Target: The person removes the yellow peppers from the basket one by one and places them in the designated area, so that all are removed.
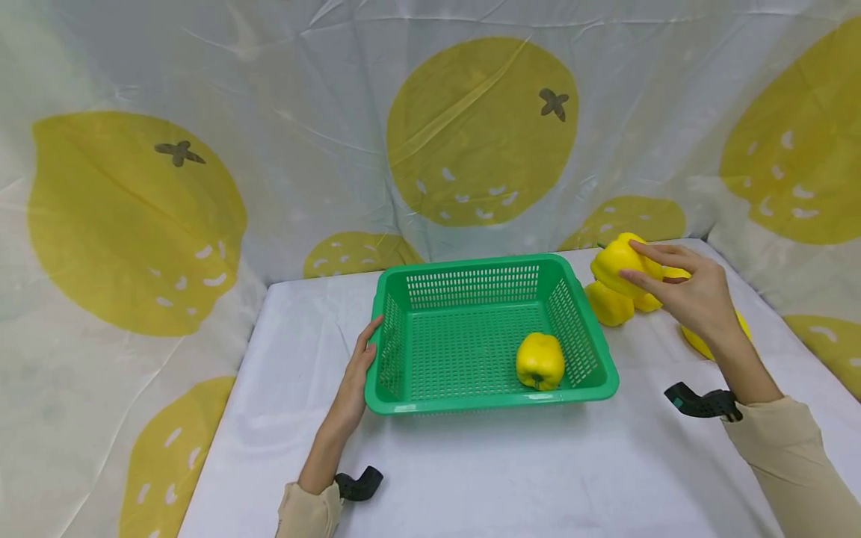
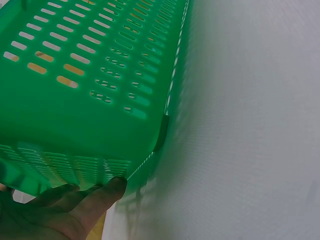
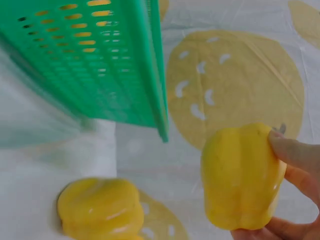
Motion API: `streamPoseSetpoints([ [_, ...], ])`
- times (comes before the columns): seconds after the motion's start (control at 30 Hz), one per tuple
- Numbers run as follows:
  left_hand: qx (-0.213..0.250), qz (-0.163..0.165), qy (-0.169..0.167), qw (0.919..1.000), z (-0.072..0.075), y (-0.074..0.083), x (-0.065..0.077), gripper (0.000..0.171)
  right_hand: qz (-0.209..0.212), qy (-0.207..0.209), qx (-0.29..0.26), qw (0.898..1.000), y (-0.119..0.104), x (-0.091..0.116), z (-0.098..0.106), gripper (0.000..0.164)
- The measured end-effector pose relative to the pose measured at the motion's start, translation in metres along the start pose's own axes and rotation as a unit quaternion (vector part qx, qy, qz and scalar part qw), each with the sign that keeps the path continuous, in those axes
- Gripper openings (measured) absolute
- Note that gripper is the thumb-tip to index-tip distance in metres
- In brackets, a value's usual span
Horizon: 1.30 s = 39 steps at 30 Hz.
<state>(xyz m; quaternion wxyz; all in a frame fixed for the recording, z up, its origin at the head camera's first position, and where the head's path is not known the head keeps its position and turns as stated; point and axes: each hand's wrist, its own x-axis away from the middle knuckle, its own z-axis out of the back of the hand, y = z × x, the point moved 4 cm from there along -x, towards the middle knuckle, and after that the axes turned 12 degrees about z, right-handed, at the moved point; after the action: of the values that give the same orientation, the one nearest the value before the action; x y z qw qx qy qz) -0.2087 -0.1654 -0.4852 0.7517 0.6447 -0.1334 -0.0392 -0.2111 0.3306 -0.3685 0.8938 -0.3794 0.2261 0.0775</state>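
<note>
My right hand (image 1: 696,288) pinches a yellow bell pepper (image 1: 622,263) between thumb and fingertips, raised over other peppers to the right of the basket. The right wrist view shows this pepper upright in the fingers. A green plastic basket (image 1: 464,409) with slotted walls sits mid-table. Inside it, near the front right corner, lies one yellow bell pepper (image 1: 540,362). At the basket's left side, my left hand (image 1: 350,385) rests against the outer wall, its fingers (image 2: 102,200) extended along it under the rim.
Several more yellow bell peppers lie on the white-covered table right of the basket, one (image 1: 608,304) close to its wall and another (image 1: 699,342) partly behind the right wrist. A white cloth (image 1: 323,187) printed with big lemons hangs behind the table.
</note>
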Motion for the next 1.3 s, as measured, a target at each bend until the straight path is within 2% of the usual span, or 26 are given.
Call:
streamPoseSetpoints([
  [0.27,0.003,0.001,0.000,1.0000,0.000,-0.001,0.000,0.049,-0.047,0.015,0.072,0.996,0.024,0.028,0.018,0.060],
  [0.57,-0.007,-0.002,0.004,1.0000,0.001,-0.002,-0.001,0.048,-0.073,0.029,0.082,0.994,0.049,0.059,0.020,0.059],
  [0.87,0.000,-0.002,0.002,1.0000,0.002,-0.003,-0.002,0.048,-0.053,0.042,0.132,0.989,0.059,0.078,0.010,0.052],
  [1.1,0.001,-0.004,-0.002,1.0000,0.001,-0.003,-0.002,0.049,-0.071,0.014,0.161,0.984,0.065,0.085,0.000,0.054],
  [1.3,-0.002,-0.004,0.001,1.0000,0.001,-0.003,-0.002,0.049,-0.038,0.004,0.186,0.982,0.066,0.087,-0.008,0.053],
])
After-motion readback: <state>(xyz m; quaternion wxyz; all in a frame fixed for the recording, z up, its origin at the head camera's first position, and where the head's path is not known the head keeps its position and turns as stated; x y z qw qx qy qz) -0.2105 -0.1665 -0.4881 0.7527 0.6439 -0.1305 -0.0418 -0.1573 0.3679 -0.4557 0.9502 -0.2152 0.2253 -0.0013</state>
